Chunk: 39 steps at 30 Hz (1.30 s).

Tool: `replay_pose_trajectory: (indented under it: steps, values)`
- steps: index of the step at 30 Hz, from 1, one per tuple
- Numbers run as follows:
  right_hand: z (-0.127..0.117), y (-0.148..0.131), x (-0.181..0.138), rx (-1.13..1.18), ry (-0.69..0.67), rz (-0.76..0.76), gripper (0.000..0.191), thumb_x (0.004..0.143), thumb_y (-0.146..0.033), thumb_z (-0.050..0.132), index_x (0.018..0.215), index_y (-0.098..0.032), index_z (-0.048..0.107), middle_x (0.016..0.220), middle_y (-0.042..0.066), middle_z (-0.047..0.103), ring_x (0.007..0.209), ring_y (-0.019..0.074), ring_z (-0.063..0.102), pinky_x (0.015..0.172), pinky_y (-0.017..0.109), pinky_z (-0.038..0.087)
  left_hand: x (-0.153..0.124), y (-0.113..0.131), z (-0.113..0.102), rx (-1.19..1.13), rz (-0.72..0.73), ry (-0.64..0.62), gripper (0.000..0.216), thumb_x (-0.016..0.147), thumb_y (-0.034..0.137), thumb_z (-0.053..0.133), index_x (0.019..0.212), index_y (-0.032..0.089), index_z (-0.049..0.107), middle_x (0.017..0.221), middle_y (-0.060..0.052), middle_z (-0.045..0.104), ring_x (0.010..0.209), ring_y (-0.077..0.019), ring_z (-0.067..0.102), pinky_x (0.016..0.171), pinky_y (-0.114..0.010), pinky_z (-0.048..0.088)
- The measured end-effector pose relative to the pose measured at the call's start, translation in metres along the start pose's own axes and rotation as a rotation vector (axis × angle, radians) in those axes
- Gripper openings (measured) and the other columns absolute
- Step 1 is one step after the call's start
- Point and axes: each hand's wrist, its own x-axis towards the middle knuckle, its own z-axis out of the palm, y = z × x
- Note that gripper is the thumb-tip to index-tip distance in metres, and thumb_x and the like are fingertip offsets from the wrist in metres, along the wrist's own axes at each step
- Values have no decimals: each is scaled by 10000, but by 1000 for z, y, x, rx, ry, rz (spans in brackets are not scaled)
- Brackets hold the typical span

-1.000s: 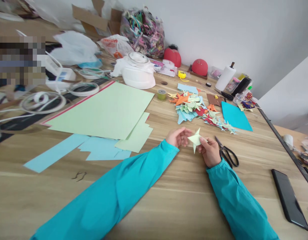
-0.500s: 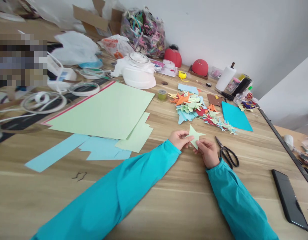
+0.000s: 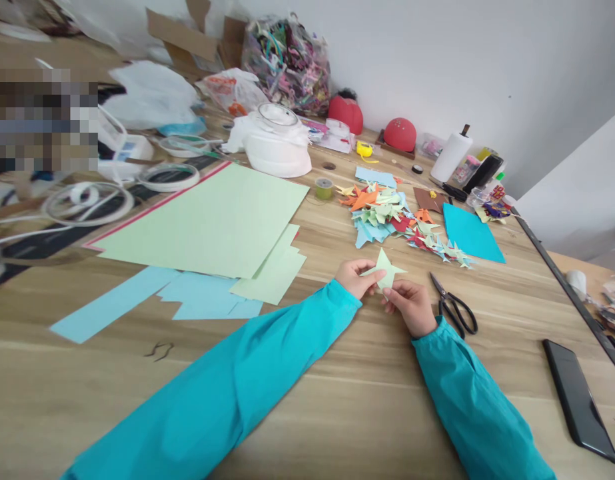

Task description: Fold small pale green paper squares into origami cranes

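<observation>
A small pale green folded paper shape [image 3: 386,270] with pointed tips is held low over the wooden table [image 3: 337,400] between both my hands. My left hand [image 3: 356,278] pinches its left side, fingers closed on it. My right hand [image 3: 411,307] grips its lower right part with thumb and fingers. Both arms wear teal sleeves. Black scissors [image 3: 454,307] lie just right of my right hand.
A pile of folded coloured paper shapes [image 3: 387,217] lies beyond my hands, a teal sheet [image 3: 468,233] to its right. Large pale green sheets [image 3: 212,223] and light blue offcuts [image 3: 152,297] lie left. A black phone [image 3: 577,397] rests at the right. Tape rolls, bags and a white pot crowd the far side.
The paper shape has been turned and lowered between my hands, from upright with a tip pointing down to flatter. My hands have closed together around it.
</observation>
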Motion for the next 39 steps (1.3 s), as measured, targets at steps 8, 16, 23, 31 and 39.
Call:
replay_pose_trajectory:
  steps: [8, 16, 23, 31, 39]
  values:
    - [-1, -3, -1, -8, 3, -5, 268, 729, -404, 598, 617, -159, 594, 518, -3, 592, 411, 89, 499, 415, 212, 395, -1, -4, 2, -64, -2, -79, 453, 469, 266, 756, 870, 93, 633, 721, -50, 665, 481, -89, 543, 362, -173, 420]
    - [-1, 0, 0, -3, 4, 15, 243, 719, -394, 609, 683, -154, 604, 530, -7, 598, 405, 81, 501, 403, 197, 397, 1, -3, 0, -69, -2, -52, 382, 459, 248, 765, 780, 80, 642, 636, -33, 652, 463, -87, 535, 406, -200, 452]
    - [0, -1, -1, -33, 17, 21, 255, 721, -407, 600, 702, -153, 612, 529, -7, 601, 391, 80, 493, 381, 193, 390, 2, -1, 1, -153, -29, 42, 413, 413, 256, 785, 755, 83, 631, 652, -32, 655, 487, -118, 574, 462, -245, 492]
    - [2, -1, -1, -49, 16, 30, 257, 722, -414, 599, 700, -158, 602, 521, -12, 600, 399, 84, 499, 390, 195, 394, 6, -5, 1, -229, -32, 119, 435, 384, 268, 794, 748, 88, 637, 646, -26, 661, 527, -136, 594, 523, -270, 510]
    - [2, -1, -3, -60, 24, -5, 254, 727, -412, 595, 691, -160, 599, 523, -11, 589, 421, 93, 502, 413, 212, 400, 16, -16, -2, -304, 31, 168, 433, 449, 275, 768, 831, 111, 650, 728, -28, 673, 590, -124, 590, 540, -243, 488]
